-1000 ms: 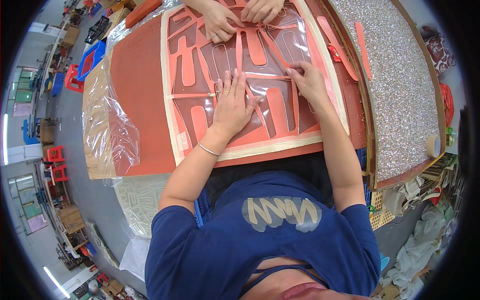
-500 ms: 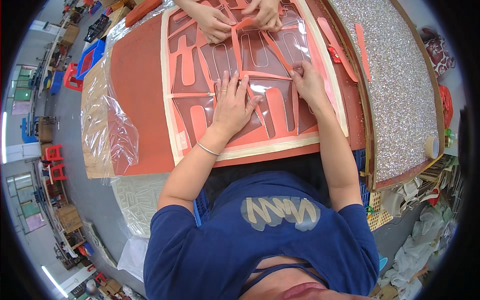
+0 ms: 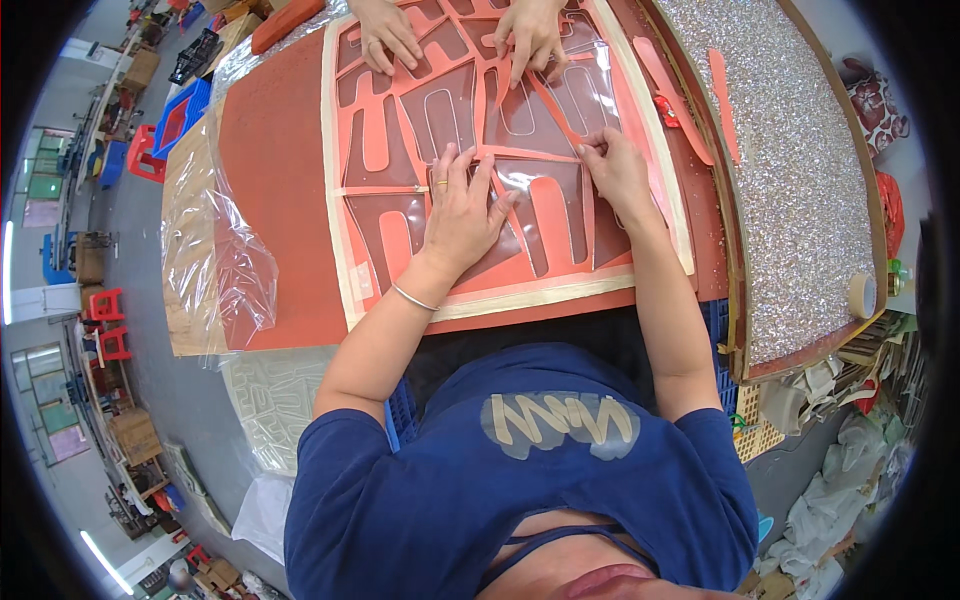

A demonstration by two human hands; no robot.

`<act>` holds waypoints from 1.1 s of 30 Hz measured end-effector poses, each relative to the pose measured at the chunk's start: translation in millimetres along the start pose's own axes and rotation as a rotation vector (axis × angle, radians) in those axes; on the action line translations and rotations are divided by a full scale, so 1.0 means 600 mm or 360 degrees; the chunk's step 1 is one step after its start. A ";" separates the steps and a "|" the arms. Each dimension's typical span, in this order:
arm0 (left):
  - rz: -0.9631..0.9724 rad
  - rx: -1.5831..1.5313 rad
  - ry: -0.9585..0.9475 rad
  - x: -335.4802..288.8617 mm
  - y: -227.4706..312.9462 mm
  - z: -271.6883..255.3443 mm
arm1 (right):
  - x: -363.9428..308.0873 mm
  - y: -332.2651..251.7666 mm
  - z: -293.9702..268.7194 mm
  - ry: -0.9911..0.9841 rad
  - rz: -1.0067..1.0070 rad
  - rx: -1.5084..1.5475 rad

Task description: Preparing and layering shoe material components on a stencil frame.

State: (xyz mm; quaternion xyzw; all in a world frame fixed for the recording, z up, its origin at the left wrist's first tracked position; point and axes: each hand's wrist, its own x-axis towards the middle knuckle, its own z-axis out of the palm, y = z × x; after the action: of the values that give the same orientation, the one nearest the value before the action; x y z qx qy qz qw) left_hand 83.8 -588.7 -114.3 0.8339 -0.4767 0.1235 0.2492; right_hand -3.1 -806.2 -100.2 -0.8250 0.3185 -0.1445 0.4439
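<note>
On the table lies a panel (image 3: 436, 118) with dark glossy areas, covered in part by a cut coral sheet (image 3: 376, 135) of narrow strips and rounded shapes, edged with pale tape (image 3: 560, 291). My left hand (image 3: 462, 208) rests flat on it, fingers spread, wearing a ring. To its right, my right hand (image 3: 612, 168) pinches a thin coral strip (image 3: 556, 110) between thumb and fingers. Across the table a co-worker's one hand (image 3: 388, 35) lies on the sheet, fingers spread; the other hand (image 3: 532, 38) reaches down at the strips.
Clear plastic film (image 3: 240, 260) lies over the left side of the reddish board (image 3: 275, 190). To the right stands a speckled glittery board (image 3: 800, 180) with a tape roll (image 3: 862, 295) and a loose coral strip (image 3: 724, 105). A blue crate (image 3: 182, 122) sits beyond the left corner.
The co-worker's hands have parted: one has moved left off the raised strip onto the sheet, the other points down. The strip between them has dropped. My hands have barely shifted.
</note>
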 end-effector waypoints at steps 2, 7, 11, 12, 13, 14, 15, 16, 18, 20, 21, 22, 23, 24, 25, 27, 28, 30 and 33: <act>-0.0002 -0.0005 -0.0014 0.000 0.000 0.000 | -0.001 0.004 0.004 0.0038 -0.0074 -0.0087; -0.0002 -0.0019 0.0001 0.001 0.000 0.000 | -0.002 0.013 0.010 0.0210 -0.0466 -0.0213; 0.0005 0.0003 -0.0007 0.002 0.000 0.000 | -0.013 0.016 0.017 0.0287 -0.0742 -0.0478; -0.0001 0.0013 0.0000 0.002 0.000 0.000 | -0.016 0.016 0.019 0.0277 -0.0718 -0.0495; 0.0002 0.0009 0.0000 0.001 0.000 0.000 | -0.021 0.016 0.020 0.0276 -0.0724 -0.0500; -0.0002 -0.0004 -0.0001 0.001 0.000 0.000 | -0.024 0.016 0.022 0.0261 -0.0693 -0.0512; -0.0004 -0.0010 0.0003 0.001 -0.001 0.001 | -0.028 0.015 0.023 0.0234 -0.0719 -0.0523; -0.0008 -0.0017 -0.0005 0.001 -0.001 0.001 | -0.030 0.015 0.023 0.0244 -0.0801 -0.0502; -0.0009 -0.0030 -0.0006 0.000 -0.002 0.002 | -0.033 0.013 0.022 0.0199 -0.0878 -0.0561; -0.0022 -0.0027 -0.0023 0.000 -0.001 0.001 | -0.035 0.011 0.020 0.0192 -0.1011 -0.0587; -0.0037 -0.0029 -0.0025 0.001 0.000 0.000 | -0.035 0.009 0.018 0.0110 -0.0989 -0.0688; -0.0035 -0.0023 -0.0030 0.001 0.001 -0.001 | -0.036 0.007 0.016 0.0030 -0.0961 -0.0789; -0.0049 -0.0039 -0.0041 0.002 0.003 -0.003 | -0.037 0.006 0.015 0.0026 -0.0967 -0.0785; -0.0086 -0.0063 -0.0071 0.003 0.005 -0.005 | -0.040 0.004 0.014 0.0034 -0.0990 -0.0811; -0.0064 -0.0053 -0.0053 0.004 0.007 -0.007 | -0.044 0.003 0.013 0.0052 -0.1029 -0.0830; 0.0067 0.0078 0.0001 0.005 0.009 -0.010 | -0.054 0.000 0.012 -0.0015 -0.0963 -0.0872; 0.0051 0.0076 -0.0011 0.005 0.010 -0.011 | -0.059 0.000 0.011 -0.0008 -0.0970 -0.0880; 0.0112 0.0179 -0.0122 0.004 0.010 -0.010 | -0.069 -0.001 0.010 -0.0049 -0.0959 -0.0996; 0.0069 0.0135 -0.0072 0.002 0.007 -0.006 | -0.072 -0.001 0.004 0.0030 -0.0993 -0.0915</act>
State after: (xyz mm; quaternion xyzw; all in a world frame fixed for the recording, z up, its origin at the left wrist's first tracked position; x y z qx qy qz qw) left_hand 81.0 -589.3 -109.6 0.8358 -0.4945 0.1300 0.2000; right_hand -34.0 -776.1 -99.0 -0.9707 0.0850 -0.1847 0.1278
